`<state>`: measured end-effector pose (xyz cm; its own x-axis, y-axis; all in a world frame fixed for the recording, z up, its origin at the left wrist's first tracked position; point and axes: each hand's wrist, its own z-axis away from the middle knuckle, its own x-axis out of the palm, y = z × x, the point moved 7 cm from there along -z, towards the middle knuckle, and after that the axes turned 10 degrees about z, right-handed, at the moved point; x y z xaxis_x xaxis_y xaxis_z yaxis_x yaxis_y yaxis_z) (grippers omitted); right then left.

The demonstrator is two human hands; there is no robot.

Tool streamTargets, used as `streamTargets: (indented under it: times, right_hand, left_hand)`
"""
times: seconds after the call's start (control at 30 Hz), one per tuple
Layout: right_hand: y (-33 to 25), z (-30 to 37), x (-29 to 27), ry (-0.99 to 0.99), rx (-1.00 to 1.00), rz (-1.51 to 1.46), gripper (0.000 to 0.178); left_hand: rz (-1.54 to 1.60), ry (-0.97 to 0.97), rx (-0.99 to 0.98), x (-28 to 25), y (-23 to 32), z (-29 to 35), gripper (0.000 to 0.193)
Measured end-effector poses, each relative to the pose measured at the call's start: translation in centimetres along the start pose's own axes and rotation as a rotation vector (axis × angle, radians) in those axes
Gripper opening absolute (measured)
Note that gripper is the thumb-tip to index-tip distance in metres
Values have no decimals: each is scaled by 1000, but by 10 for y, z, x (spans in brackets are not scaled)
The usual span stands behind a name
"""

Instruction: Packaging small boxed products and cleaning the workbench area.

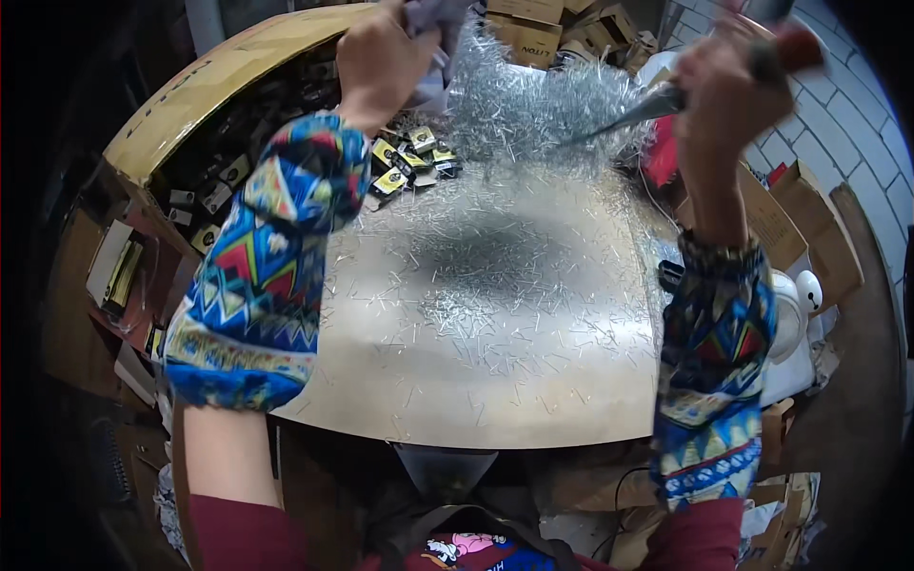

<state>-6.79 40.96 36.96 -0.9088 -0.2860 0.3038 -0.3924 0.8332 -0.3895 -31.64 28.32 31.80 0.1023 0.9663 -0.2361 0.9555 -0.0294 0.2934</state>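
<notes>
Silvery metal pins lie in a tangled pile (pixel 543 105) on the far part of the desk (pixel 457 419), with many more strewn loose on the near side of the pile. Just left of the pile, the left hand (pixel 381 62) has its fingers closed around a crumpled greyish cloth or bag (pixel 446 29). Right of the pile, the right hand (pixel 728 100) wraps its fingers around a tapered tool (pixel 652 105), whose point reaches leftward over or into the pile's right side. Small yellow-and-black boxes (pixel 409 157) sit at the pile's near left, and a large cardboard box (pixel 238 62) farther left holds similar ones.

The step in hand appears to be working the pins with the tool; the next move would call for a steady right grip and the cloth kept free of the snagging pins.

The cloth is cut off by the upper edge, so its kind is unclear. The right hand and tool are blurred, and whether the point touches the pins cannot be told.
</notes>
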Motion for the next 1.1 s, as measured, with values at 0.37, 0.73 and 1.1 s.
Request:
streamTargets:
  times: [0.37, 0.73, 1.1]
  right_hand:
    - [34, 17, -25, -162, -96, 108, 15]
    - [121, 80, -130, 146, 35, 311, 21]
    - [168, 171, -234, 412, 611, 207, 20]
  left_hand:
    - [-31, -93, 422, 66, 4, 39, 27]
    - [-116, -962, -3, 191, -12, 181, 46]
    - [-241, -1296, -10, 0, -8, 273, 42]
